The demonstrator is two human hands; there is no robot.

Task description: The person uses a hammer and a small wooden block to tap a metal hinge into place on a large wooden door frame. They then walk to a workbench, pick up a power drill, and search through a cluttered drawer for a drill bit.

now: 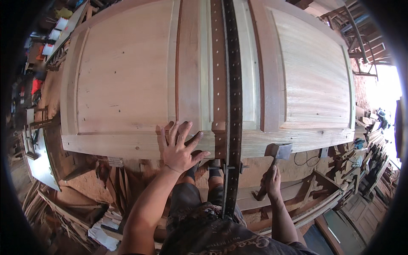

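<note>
A large pale wooden panelled door [127, 80] lies flat in front of me. My left hand [179, 146] is over its near rail, fingers spread, with nothing in it; whether the fingertips press on the wood I cannot tell. In my right hand [272, 180] is a hatchet [281, 151], gripped by its handle. The metal head points up and sits by the door's near edge. Across the door, from far side to my waist, runs a long dark bar clamp [233, 85] with holes along it. Its screw end [229, 167] shows just past the near edge.
Timber offcuts [355, 163] are piled at the right. A wooden frame [312, 185] stands on the floor near my right forearm, and more boards [68, 216] lie at the lower left. A cluttered bench [63, 29] is at the far left. A cable [306, 160] trails below the door's edge.
</note>
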